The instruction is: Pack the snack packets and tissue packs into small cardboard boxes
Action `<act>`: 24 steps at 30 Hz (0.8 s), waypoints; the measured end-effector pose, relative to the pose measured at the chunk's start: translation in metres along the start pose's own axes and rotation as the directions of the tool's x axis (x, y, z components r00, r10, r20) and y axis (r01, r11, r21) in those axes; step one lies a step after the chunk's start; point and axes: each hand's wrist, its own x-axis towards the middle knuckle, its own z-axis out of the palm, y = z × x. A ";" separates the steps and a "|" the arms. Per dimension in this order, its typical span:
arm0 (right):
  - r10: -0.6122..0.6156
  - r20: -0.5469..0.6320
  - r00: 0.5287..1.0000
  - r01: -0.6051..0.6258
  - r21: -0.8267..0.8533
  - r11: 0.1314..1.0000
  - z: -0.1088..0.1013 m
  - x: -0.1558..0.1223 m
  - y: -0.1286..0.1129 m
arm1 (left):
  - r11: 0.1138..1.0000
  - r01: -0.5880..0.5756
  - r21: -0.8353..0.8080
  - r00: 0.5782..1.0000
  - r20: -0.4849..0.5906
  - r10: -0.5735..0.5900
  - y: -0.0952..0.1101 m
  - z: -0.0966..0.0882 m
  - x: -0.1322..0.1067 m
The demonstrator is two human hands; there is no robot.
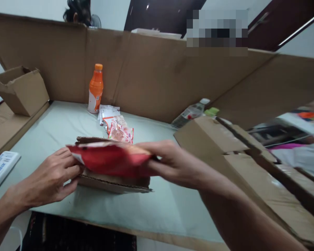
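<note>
A red snack packet [107,160], slightly blurred, lies across the open top of a small cardboard box [115,186]. My right hand [169,158] pinches the packet's right end between thumb and fingers. At the box's left end, my left hand [56,170] has its fingers curled round the edge, close against the packet's left corner. Part of the box's inside is hidden by the packet. Just behind the box lie several small snack packets [121,133], white and pink-red. An orange bottle [96,89] stands upright beyond them.
Tall cardboard panels [151,69] wall the back of the pale table [157,212]. An open carton [28,92] sits at the left, above a white device [4,169]. Large cartons [261,177] and a clear bottle [192,113] are at the right. A person's head [78,12] shows behind the panels.
</note>
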 end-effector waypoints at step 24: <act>0.069 0.593 0.802 0.197 -0.372 0.907 0.030 0.037 -0.009 | 0.986 0.118 -0.121 0.938 0.339 -0.071 0.004 0.004 0.021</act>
